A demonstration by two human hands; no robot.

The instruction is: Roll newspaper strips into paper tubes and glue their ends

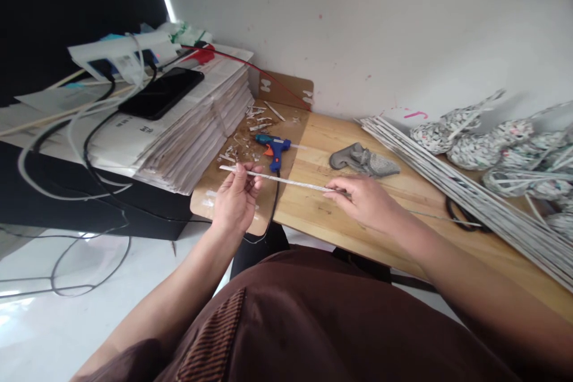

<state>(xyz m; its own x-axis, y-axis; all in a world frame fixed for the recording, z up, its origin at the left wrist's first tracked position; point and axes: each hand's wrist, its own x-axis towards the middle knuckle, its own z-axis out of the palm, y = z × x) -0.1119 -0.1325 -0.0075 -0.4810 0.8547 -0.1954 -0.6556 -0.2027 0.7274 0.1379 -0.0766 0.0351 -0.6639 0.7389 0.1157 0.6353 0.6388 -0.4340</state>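
Observation:
A thin rolled newspaper stick [293, 182] stretches between my two hands above the table's front part. My left hand [236, 200] pinches it near its left end, thumb on top, with a short whitish tip sticking out beyond. My right hand [362, 198] is closed on the stick farther right, and the fingers hide part of it. Behind the stick, close to my left hand, a blue glue gun [278, 149] with an orange trigger lies on a brown board [290, 125]. A crumpled grey cloth [363, 160] lies just beyond my right hand.
At left rises a stack of newspapers [215, 125] with a black phone [163, 92], a power strip [125, 57] and cables on it. Paper scraps [257, 122] litter the board. Long paper sticks [447, 191] and woven paper pieces [474, 152] occupy the right side.

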